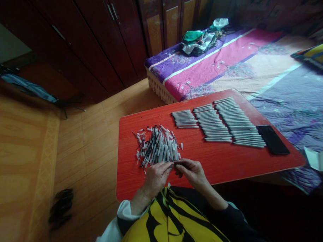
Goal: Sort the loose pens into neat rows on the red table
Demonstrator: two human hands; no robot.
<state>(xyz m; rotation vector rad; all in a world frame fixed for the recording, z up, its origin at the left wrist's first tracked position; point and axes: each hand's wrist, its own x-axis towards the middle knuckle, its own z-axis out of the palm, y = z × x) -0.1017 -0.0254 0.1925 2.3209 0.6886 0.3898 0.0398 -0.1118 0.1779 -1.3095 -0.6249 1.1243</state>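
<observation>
On a red desk [218, 161], a pile of loose pen parts [162, 145] is lying right in front of the person: white barrels, dark refills and small caps. The left hand [158, 176] and right hand [191, 171] are meeting fingertip to fingertip at its near edge, partly blocking the view of it. Each grip is looking narrow, but whether it is closing on a part I cannot tell. Any print on the pens is staying too small to read. Farther right, three columns of white pens [212, 122] are lying side by side, with a black smartphone [273, 140] resting just beside the rightmost. Beyond the desk, a bed [215, 71] is bearing a heap of clothes [198, 42]; dark wardrobes [95, 42] are standing behind, and black footwear [61, 209] is lying on the floor [96, 155].
</observation>
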